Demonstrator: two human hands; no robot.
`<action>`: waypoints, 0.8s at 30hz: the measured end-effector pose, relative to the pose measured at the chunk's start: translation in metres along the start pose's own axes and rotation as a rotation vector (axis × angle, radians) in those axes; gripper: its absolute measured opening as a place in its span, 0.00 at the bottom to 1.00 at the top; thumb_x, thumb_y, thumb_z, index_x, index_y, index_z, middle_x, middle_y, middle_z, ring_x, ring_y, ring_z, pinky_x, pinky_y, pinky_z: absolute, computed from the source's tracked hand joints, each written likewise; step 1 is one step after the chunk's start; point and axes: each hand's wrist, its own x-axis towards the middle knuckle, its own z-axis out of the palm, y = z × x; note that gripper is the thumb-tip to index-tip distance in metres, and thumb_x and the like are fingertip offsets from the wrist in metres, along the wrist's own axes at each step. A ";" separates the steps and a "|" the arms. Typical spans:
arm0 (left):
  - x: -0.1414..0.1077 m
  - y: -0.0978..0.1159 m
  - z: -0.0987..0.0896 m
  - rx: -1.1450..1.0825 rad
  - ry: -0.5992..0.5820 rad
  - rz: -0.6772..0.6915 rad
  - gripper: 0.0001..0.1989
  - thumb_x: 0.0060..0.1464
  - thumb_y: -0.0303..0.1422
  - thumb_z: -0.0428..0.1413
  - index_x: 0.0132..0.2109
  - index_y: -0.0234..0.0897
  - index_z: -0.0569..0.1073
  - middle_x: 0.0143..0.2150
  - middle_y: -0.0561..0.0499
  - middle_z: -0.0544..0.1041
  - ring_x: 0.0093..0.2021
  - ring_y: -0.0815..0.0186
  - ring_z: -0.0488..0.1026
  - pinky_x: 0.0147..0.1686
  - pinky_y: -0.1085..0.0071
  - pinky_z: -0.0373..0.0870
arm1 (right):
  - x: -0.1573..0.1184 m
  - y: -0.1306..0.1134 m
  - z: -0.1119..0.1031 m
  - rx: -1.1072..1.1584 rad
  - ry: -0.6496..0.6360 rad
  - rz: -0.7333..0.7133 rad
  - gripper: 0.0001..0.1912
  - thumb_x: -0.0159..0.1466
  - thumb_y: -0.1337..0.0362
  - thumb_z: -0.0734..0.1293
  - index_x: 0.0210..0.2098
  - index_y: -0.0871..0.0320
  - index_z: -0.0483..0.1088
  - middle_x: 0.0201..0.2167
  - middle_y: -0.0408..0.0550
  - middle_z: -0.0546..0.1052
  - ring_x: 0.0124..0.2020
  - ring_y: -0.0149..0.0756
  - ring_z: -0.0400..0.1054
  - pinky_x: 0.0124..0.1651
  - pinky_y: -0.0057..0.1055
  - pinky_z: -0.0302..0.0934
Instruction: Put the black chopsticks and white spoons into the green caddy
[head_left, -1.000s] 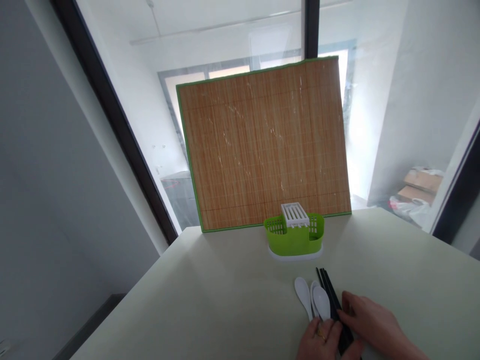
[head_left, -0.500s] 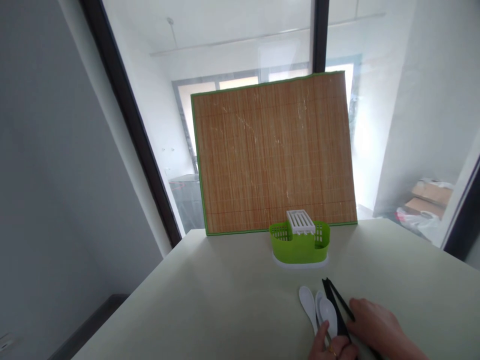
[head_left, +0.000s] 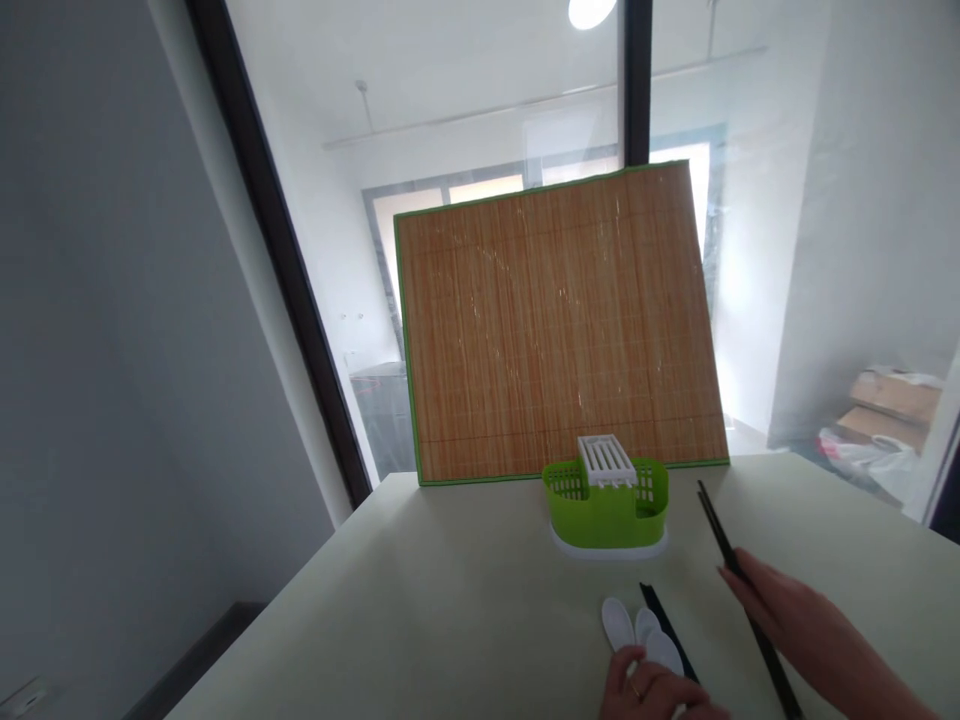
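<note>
My right hand point(head_left: 784, 605) is closed round a pair of black chopsticks point(head_left: 721, 535), raised at a slant with their tips pointing away from me. At the bottom edge my left hand point(head_left: 652, 690) has its fingers curled over the handles of the white spoons. The front spoon point(head_left: 664, 652) is partly covered by these fingers, and a second spoon point(head_left: 646, 625) shows just behind it. To the left lies a third spoon point(head_left: 617, 625). Beside the spoons more black chopsticks point(head_left: 667, 625) lie on the table, their near end hidden by my left hand.
A green cutlery basket point(head_left: 607, 520) with a white slatted top point(head_left: 606, 460) and white base stands farther back on the pale table point(head_left: 450, 600). Behind it a bamboo mat point(head_left: 555, 330) with green edging leans against the glass. Cardboard boxes point(head_left: 892, 400) lie beyond the glass.
My right hand has lifted the chopsticks from beside the spoons and moved right with them. My left hand stays at the spoons, its fingers shifted slightly. The view has tilted up a little.
</note>
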 end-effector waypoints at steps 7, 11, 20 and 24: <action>0.030 -0.014 -0.030 -0.079 -0.346 0.065 0.22 0.62 0.47 0.39 0.43 0.40 0.73 0.30 0.51 0.76 0.30 0.68 0.72 0.36 0.69 0.64 | -0.007 -0.010 -0.014 0.327 0.073 -0.068 0.14 0.65 0.50 0.55 0.37 0.51 0.62 0.36 0.51 0.76 0.36 0.42 0.71 0.38 0.34 0.62; 0.033 -0.014 -0.035 -0.160 -0.367 0.058 0.22 0.62 0.46 0.39 0.44 0.38 0.72 0.31 0.49 0.76 0.31 0.67 0.72 0.34 0.69 0.65 | -0.011 -0.010 -0.008 0.357 0.045 -0.088 0.14 0.64 0.50 0.56 0.35 0.51 0.65 0.33 0.48 0.77 0.33 0.40 0.71 0.37 0.32 0.64; 0.087 -0.006 -0.039 -0.448 -0.488 -0.412 0.17 0.56 0.37 0.53 0.51 0.37 0.70 0.44 0.44 0.73 0.39 0.66 0.71 0.35 0.73 0.72 | -0.016 -0.020 -0.021 0.417 -0.048 -0.219 0.11 0.66 0.54 0.57 0.38 0.52 0.66 0.36 0.46 0.74 0.37 0.36 0.70 0.41 0.28 0.62; 0.122 -0.008 -0.042 -0.469 -0.497 -0.532 0.18 0.52 0.31 0.57 0.51 0.39 0.71 0.44 0.48 0.75 0.35 0.70 0.72 0.30 0.77 0.71 | -0.010 -0.060 -0.037 0.480 -0.009 -0.323 0.10 0.66 0.57 0.57 0.38 0.54 0.66 0.32 0.44 0.73 0.30 0.32 0.68 0.35 0.26 0.62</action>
